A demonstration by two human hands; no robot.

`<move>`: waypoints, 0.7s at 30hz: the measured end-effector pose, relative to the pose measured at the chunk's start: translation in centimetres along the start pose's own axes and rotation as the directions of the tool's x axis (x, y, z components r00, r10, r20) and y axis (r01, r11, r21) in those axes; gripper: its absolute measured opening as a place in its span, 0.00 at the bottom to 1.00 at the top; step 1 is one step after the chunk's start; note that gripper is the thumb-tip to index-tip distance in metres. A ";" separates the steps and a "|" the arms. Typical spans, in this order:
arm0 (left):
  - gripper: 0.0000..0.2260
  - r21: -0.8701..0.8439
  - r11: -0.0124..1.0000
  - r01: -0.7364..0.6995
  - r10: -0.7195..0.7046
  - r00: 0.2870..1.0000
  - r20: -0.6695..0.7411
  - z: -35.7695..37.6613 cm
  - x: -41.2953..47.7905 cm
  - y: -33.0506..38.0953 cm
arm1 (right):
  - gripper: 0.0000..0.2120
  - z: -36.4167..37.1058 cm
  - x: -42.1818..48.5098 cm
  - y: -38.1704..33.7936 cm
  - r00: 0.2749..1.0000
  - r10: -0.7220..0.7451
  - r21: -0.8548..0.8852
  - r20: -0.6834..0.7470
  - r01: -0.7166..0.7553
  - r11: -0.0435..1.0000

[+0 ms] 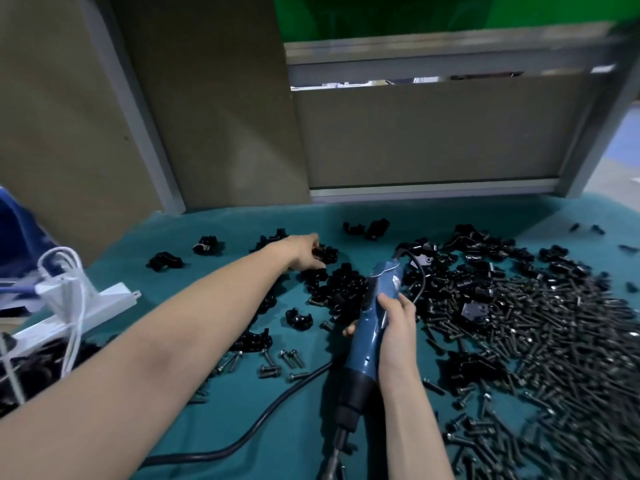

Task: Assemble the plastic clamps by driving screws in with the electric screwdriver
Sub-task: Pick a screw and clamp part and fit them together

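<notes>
Left hand among the clamps, right hand gripping the blue electric screwdriver over the teal-covered table.

The left fingers curl around a black plastic clamp piece among the clamps scattered toward the table's far edge, and the piece hides the fingertips. The right fingers wrap the screwdriver's body near the table's middle. Its bit points at the near edge, blurred and cut off by the frame. A heap of black screws fills the table's right side, too dense to tell apart. A black cable trails across the near part. A white power strip lies at the left edge, crossed by white cords.
</notes>
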State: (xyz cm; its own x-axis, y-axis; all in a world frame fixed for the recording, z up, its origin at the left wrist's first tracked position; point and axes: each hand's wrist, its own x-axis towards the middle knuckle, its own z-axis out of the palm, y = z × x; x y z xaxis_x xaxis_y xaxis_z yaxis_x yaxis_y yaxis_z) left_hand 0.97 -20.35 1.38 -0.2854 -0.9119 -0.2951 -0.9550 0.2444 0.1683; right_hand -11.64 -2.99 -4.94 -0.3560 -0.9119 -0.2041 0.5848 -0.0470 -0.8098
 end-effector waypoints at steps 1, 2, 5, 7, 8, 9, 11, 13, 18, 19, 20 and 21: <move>0.15 0.002 0.999 -0.038 0.038 0.996 -0.077 0.7 -0.3 -0.2 | 0.11 0.2 0.0 0.0 0.999 -0.027 -0.033 -0.020 0.027 0.999; 0.10 -0.012 0.998 -0.063 0.060 0.986 -0.153 1.5 -0.8 -0.4 | 0.12 0.2 -0.1 -0.1 0.997 -0.058 -0.067 -0.042 0.055 0.996; 0.04 -0.035 0.998 -0.045 0.030 0.936 -0.350 2.5 -2.5 -1.3 | 0.15 -0.1 -0.3 -0.7 0.982 -0.154 -0.206 -0.109 0.130 0.970; 0.04 -0.121 0.991 -0.053 -0.004 0.905 -0.425 2.0 -3.9 -1.6 | 0.18 -0.4 -0.4 -1.1 0.966 -0.217 -0.341 -0.143 0.158 0.927; 0.05 -0.216 0.973 -0.080 -0.027 0.891 -0.454 1.7 -4.9 -1.5 | 0.21 -0.5 -0.3 -1.3 0.960 -0.233 -0.433 -0.158 0.145 0.890; 0.04 -0.347 0.930 -0.126 -0.060 0.876 -0.479 1.3 -6.2 -1.2 | 0.23 -0.4 -0.3 -1.4 0.956 -0.234 -0.529 -0.177 0.108 0.842; 0.03 -0.644 0.723 -0.249 -0.141 0.860 -0.490 0.8 -9.6 -0.3 | 0.26 -0.2 -0.6 -1.3 0.943 -0.253 -0.685 -0.216 0.038 0.727; 0.05 -0.841 0.424 -0.337 -0.146 0.891 -0.430 1.2 -13.8 0.9 | 0.27 0.1 -1.1 -1.5 0.903 -0.372 -0.782 -0.217 0.067 0.619; 0.07 -0.919 0.072 -0.387 -0.015 0.921 -0.389 4.9 -22.3 2.8 | 0.18 3.1 -6.5 -5.5 0.911 -0.401 -0.492 0.097 0.394 0.776; 0.07 -0.923 0.053 -0.382 -0.013 0.924 -0.383 5.5 -23.2 3.0 | 0.16 3.6 -7.9 -6.1 0.926 -0.294 -0.473 0.235 0.373 0.798; 0.08 -0.927 0.059 -0.371 -0.011 0.928 -0.373 6.1 -23.9 3.2 | 0.14 3.7 -9.3 -6.4 0.910 -0.219 -0.493 0.352 0.379 0.783; 0.08 -0.931 0.093 -0.352 -0.008 0.935 -0.354 6.7 -24.5 3.4 | 0.09 3.5 -10.4 -6.3 0.882 -0.201 -0.509 0.426 0.417 0.753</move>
State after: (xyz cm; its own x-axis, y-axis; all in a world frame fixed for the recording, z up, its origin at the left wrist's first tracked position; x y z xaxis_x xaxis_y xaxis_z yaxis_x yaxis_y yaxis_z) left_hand 4.20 5.04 2.91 -0.2305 -0.9714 0.0560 0.0870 0.0367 0.9955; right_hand -9.12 5.37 4.20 -0.1214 -0.9686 0.2171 -0.0796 -0.2085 -0.9748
